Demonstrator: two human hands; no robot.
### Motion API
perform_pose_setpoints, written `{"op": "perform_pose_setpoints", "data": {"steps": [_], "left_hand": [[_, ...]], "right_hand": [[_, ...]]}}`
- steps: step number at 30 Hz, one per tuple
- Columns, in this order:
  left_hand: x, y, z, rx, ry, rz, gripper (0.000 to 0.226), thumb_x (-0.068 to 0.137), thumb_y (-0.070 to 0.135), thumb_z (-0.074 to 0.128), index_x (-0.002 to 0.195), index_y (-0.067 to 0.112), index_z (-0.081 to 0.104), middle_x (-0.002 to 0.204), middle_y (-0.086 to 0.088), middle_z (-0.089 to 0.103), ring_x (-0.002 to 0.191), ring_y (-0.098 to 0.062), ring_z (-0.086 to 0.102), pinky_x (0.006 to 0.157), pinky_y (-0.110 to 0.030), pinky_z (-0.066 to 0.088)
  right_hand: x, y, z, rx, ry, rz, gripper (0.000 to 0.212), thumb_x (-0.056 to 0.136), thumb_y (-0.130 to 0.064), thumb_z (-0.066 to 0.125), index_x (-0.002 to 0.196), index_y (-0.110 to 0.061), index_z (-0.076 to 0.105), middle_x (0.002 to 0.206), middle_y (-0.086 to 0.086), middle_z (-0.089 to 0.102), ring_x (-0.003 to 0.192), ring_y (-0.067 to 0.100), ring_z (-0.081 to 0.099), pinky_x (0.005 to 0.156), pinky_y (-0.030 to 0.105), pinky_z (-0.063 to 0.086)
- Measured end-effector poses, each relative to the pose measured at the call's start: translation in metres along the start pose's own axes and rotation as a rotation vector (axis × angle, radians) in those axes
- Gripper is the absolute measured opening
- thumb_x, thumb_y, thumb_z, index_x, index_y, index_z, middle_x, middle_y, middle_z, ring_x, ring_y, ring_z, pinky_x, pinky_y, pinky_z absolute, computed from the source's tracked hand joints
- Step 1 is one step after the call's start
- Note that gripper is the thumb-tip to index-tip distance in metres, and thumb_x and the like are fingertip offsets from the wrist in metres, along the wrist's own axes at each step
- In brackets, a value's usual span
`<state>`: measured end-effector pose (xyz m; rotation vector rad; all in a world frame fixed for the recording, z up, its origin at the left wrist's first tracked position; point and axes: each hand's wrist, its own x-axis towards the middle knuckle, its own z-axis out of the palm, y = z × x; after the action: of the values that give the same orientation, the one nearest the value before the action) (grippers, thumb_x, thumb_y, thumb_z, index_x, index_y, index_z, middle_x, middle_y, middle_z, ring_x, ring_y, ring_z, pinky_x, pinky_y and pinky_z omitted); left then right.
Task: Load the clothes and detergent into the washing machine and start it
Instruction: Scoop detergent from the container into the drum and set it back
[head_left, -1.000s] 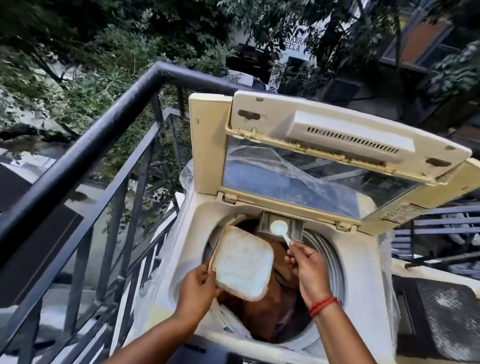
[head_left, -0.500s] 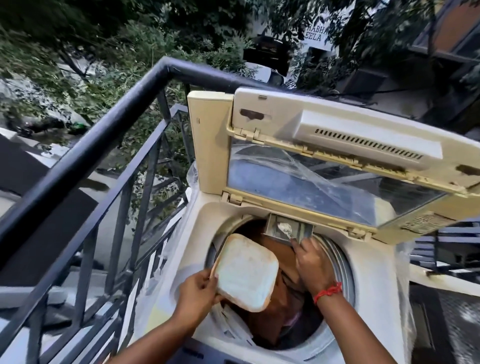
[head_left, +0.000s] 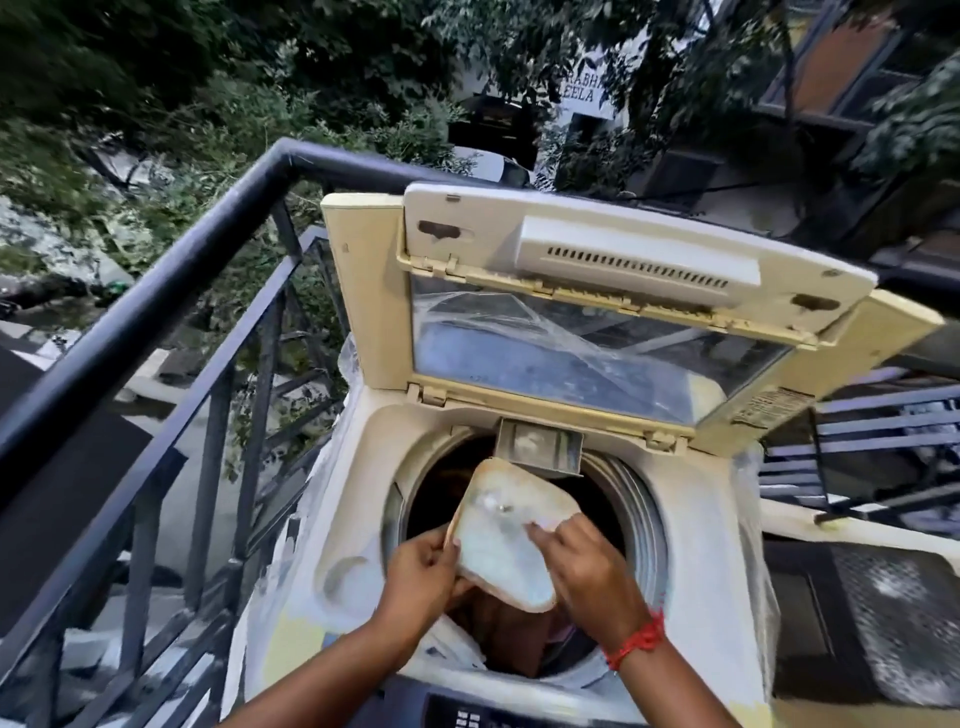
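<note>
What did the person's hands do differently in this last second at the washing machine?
The right hand drew back from the detergent tray to the white container; the spoon it held is no longer visible. The left hand still grips the container over the drum, and the lid stays open.

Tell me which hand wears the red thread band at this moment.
The right hand, its fingers reaching into the detergent container. The left hand, gripping the container's edge, has a bare wrist.
</note>
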<state>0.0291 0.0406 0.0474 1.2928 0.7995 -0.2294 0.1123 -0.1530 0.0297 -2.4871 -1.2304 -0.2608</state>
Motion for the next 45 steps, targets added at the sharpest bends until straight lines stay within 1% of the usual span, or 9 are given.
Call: {"op": "perform_pose_setpoints", "data": {"steps": [7,12,15,18,21,25,30,37,45], "left_hand": [[-0.014,0.000,0.036,0.022,-0.088,0.036,0.021,0.100,0.011,0.047,0.107,0.010,0.067,0.070,-0.001,0.072,0.058,-0.007,0.067,0.053,-0.022,0.054],[-0.024,0.000,0.075,0.002,-0.169,0.056,0.022,0.100,0.007,0.045,0.107,0.008,0.066,0.089,-0.016,0.075,0.082,-0.023,0.072,0.065,-0.029,0.060],[-0.027,-0.003,0.108,0.006,-0.209,0.072,0.024,0.100,0.009,0.045,0.111,0.000,0.065,0.090,-0.025,0.071,0.081,-0.031,0.066,0.072,-0.038,0.056],[-0.031,-0.005,0.145,-0.012,-0.268,0.089,0.023,0.100,0.008,0.045,0.108,0.003,0.066,0.089,-0.016,0.074,0.082,-0.023,0.071,0.067,-0.030,0.058],[-0.035,-0.009,0.190,0.018,-0.359,0.095,0.023,0.100,0.012,0.047,0.108,0.001,0.066,0.097,-0.014,0.074,0.089,-0.024,0.071,0.067,-0.026,0.058],[-0.030,-0.024,0.252,0.094,-0.459,0.101,0.029,0.097,0.016,0.051,0.104,-0.010,0.062,0.085,-0.017,0.069,0.083,-0.026,0.063,0.067,-0.030,0.056],[-0.019,-0.046,0.336,0.206,-0.584,0.004,0.021,0.097,0.012,0.052,0.110,0.002,0.065,0.083,-0.010,0.071,0.077,-0.022,0.068,0.066,-0.029,0.057],[0.020,-0.080,0.475,0.496,-0.645,-0.210,0.018,0.098,0.006,0.050,0.106,-0.002,0.064,0.102,-0.022,0.066,0.083,-0.027,0.066,0.071,-0.030,0.059],[0.086,-0.137,0.608,0.760,-0.786,-0.294,0.010,0.093,0.001,0.055,0.092,0.006,0.063,0.080,-0.009,0.066,0.066,-0.017,0.066,0.070,-0.030,0.060]], "right_hand": [[-0.042,-0.001,-0.023,0.013,0.007,0.129,0.024,0.090,-0.026,0.060,0.112,-0.024,0.066,0.081,-0.004,0.058,0.077,0.018,0.055,0.062,0.033,0.046],[-0.075,0.008,-0.052,0.007,0.058,0.281,0.020,0.092,-0.036,0.056,0.101,-0.027,0.070,0.092,-0.009,0.061,0.092,0.015,0.055,0.074,0.033,0.043],[-0.097,0.014,-0.072,0.049,0.192,0.479,0.019,0.090,-0.036,0.056,0.095,-0.028,0.072,0.101,-0.006,0.063,0.100,0.016,0.052,0.083,0.033,0.044],[-0.124,0.029,-0.092,0.155,0.410,0.748,0.015,0.089,-0.025,0.065,0.102,-0.026,0.072,0.112,-0.004,0.057,0.104,0.017,0.053,0.097,0.014,0.035],[-0.160,0.049,-0.106,0.635,0.625,1.117,0.029,0.085,-0.016,0.072,0.111,-0.026,0.063,0.115,-0.007,0.059,0.103,0.014,0.064,0.088,0.022,0.051],[-0.213,0.080,-0.110,1.119,0.781,1.448,0.043,0.068,-0.045,0.081,0.098,-0.019,0.065,0.098,0.012,0.073,0.089,0.024,0.069,0.081,0.043,0.053],[-0.280,0.121,-0.121,1.143,0.941,1.617,0.005,0.081,-0.015,0.075,0.084,-0.013,0.071,0.091,0.018,0.071,0.081,0.022,0.065,0.077,0.041,0.052],[-0.352,0.189,-0.126,1.188,1.213,1.786,0.010,0.081,-0.002,0.072,0.090,-0.003,0.068,0.081,0.012,0.069,0.070,0.016,0.062,0.059,0.024,0.055],[-0.426,0.295,-0.078,1.209,1.372,1.941,0.009,0.083,0.000,0.070,0.091,-0.002,0.068,0.078,0.011,0.066,0.070,0.017,0.059,0.056,0.021,0.052]]}}
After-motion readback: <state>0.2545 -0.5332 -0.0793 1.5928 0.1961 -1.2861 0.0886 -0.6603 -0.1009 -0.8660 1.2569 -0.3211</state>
